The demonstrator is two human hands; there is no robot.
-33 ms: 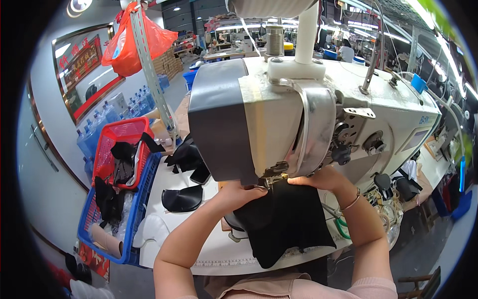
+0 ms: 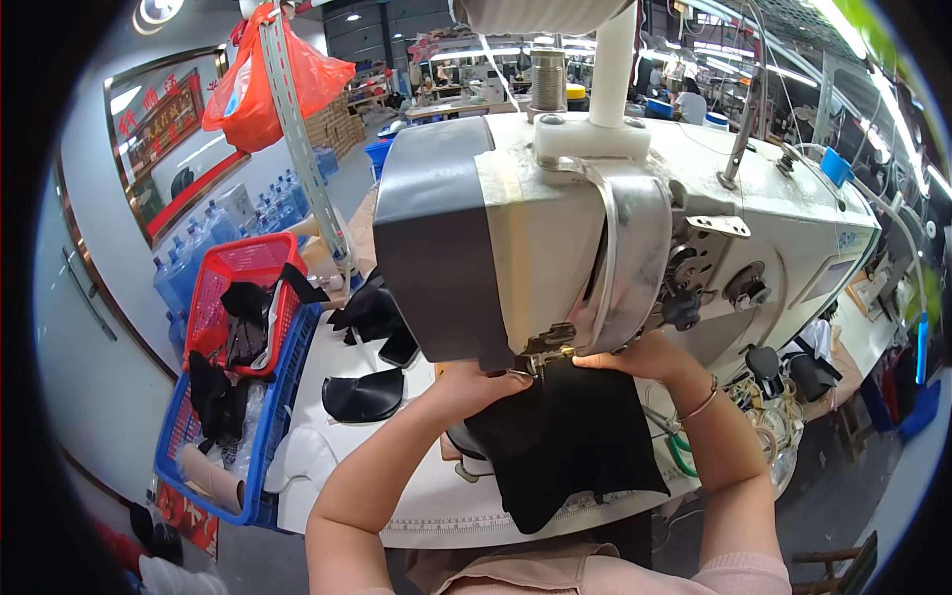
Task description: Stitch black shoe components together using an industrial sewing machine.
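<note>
Head view: both hands sit at centre frame, pressed onto a black fabric piece [image 2: 570,446] right under the head of a big off-white sewing machine [image 2: 615,218]. Left hand [image 2: 476,382] lies flat just left of the presser foot [image 2: 543,359], fingers close together and pushing down on the cloth's upper left edge; no pinch seen. Right hand [image 2: 640,357] lies just right of the foot, fingers curled lightly over the upper right edge; fingertips partly hidden by the machine head, so exact grip cannot be told. A thin bangle [image 2: 702,399] rings the right wrist.

To do this step well, judged from the frame: keep both hands level on either side of the foot, hold the cloth taut and flat, feed evenly, keep fingertips clear of the needle.

Fabric looks matte black, soft, limp; it drapes from the foot down over the white table [image 2: 397,496] edge toward lower centre, lower hem uneven, no sheen.

Left of frame: a red basket [image 2: 243,266] stacked on a blue crate [image 2: 278,397], both holding black pieces; a dark curved visor-like piece [image 2: 362,397] lies on the table near the left forearm.
</note>
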